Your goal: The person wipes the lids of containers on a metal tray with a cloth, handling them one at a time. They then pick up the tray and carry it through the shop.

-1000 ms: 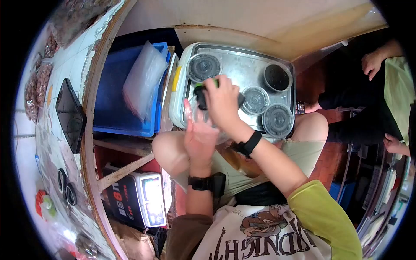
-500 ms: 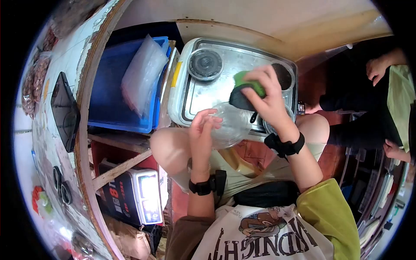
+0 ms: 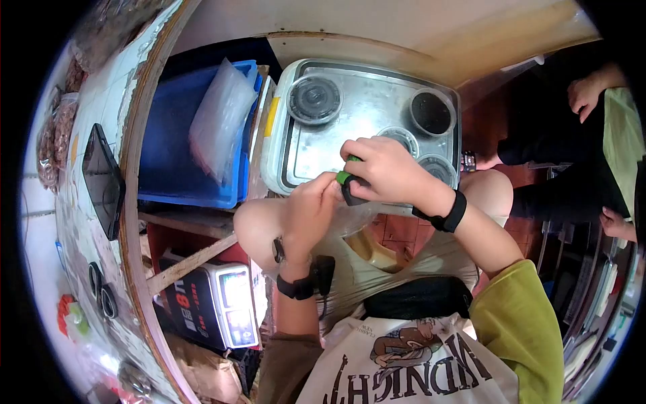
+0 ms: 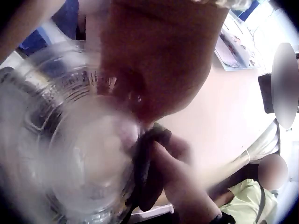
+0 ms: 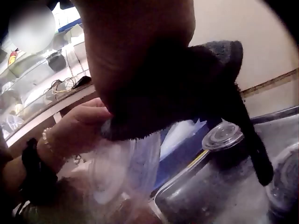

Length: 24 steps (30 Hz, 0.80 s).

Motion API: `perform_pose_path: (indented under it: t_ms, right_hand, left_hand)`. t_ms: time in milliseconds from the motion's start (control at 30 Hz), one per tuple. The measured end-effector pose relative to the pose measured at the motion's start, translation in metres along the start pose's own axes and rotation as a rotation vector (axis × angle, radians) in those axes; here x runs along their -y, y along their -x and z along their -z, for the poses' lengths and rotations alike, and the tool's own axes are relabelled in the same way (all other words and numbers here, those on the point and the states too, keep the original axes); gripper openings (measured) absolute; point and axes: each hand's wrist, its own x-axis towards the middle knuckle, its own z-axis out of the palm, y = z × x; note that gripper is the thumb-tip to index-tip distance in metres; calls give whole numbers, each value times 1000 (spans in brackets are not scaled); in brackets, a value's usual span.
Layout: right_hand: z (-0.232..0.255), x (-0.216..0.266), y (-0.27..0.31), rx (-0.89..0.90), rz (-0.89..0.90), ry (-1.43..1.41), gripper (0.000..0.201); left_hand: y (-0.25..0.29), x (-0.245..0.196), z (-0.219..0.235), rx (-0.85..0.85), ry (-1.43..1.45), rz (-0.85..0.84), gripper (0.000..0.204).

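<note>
My right hand [image 3: 390, 172] grips a dark cloth with green parts [image 3: 353, 190] above the near edge of the metal tray [image 3: 306, 158]. Fingers of my left hand [image 3: 309, 215] meet the cloth's left side and hold a clear plastic container [image 3: 351, 219], which hangs under both hands. The left wrist view has the round container [image 4: 70, 154] large and blurred, the cloth [image 4: 147, 172] against its rim. In the right wrist view the cloth [image 5: 205, 84] hangs dark from my right hand [image 5: 140, 42], and my left hand [image 5: 77, 128] pinches the container's rim above its wall [image 5: 121, 168].
Lidded round containers stand on the tray at its back left [image 3: 314, 99], back right [image 3: 432, 112] and front right [image 3: 437, 168]. A blue crate [image 3: 168, 148] with plastic bags [image 3: 222, 128] is at the left. A phone [image 3: 103, 182] lies further left. Another person's hand [image 3: 585, 94] shows at the right.
My right hand has brought the cloth down and left to my left hand. The container, spread out between my hands half a second ago, now hangs lower and is mostly covered by them.
</note>
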Motion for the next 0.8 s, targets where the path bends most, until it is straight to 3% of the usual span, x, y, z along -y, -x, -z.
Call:
perform_pose_path:
  t_ms: [33,100,133,200,300,433,533,600,633,700,767,800]
  right_hand:
    - [3,2,-1,-30,-76,36,15]
    - [6,2,1,-61,-158,76,15]
    - [6,0,2,-120,-229,36,14]
    - [9,0,4,-168,-376,-11,17]
    - [-1,3,12,-265,-505,-159,18]
    - [-5,8,17,-328,-570,-245,18]
    - [7,15,15,-286,-514,-39,15]
    - [13,16,12,-193,-258,229,19]
    - [16,20,10,-196,-259,230,19]
    - [20,30,3,-128,-93,314,13]
    - [23,34,0,-88,-100,346,14]
    - [28,31,-2,-175,-143,275,16]
  left_hand:
    - [-1,1,-1,0,-1,-4,19]
    - [-1,6,-4,-159,267,93,22]
    - [0,5,-2,-157,267,90,22]
    - [1,4,2,-358,503,110,24]
    - [5,7,5,-502,661,99,24]
    - [9,19,-4,-595,769,183,24]
    - [10,17,-1,-527,760,105,19]
    - [9,-5,10,-510,-136,-182,12]
    - [7,-14,14,-509,-137,-185,12]
    - [-2,-28,18,-190,-324,-342,9]
    - [-8,-28,14,-170,-346,-382,9]
    - [-11,-30,13,-217,-253,-384,7]
